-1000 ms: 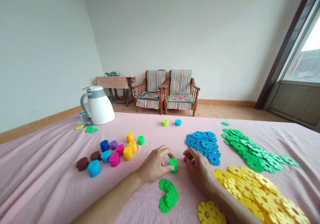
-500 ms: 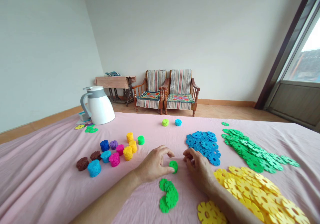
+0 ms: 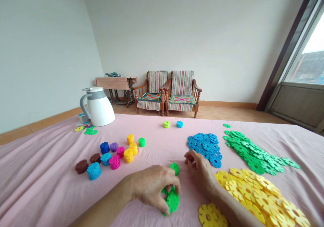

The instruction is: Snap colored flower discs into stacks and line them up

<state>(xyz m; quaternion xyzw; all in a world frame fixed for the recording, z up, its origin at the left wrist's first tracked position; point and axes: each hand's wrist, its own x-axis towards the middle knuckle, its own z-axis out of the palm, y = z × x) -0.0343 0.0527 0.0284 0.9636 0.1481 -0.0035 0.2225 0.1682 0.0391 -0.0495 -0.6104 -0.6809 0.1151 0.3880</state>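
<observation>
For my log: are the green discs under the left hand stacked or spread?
Spread: the green discs overlap off-centre, edges jutting past one another; the left hand hides part of them.

The pale pink cloth (image 3: 157, 147) across six o'clock looks matt and softly creased. Bright green, notched round plastic discs (image 3: 173, 201) near six, and flat yellow plastic discs (image 3: 263, 193) at four, look smooth, faintly shiny. The white, grey-handled jug (image 3: 101, 109) at nine looks like smooth, semi-gloss plastic. The striped, woven-cloth chair cover (image 3: 182, 81) near twelve looks matt.
</observation>
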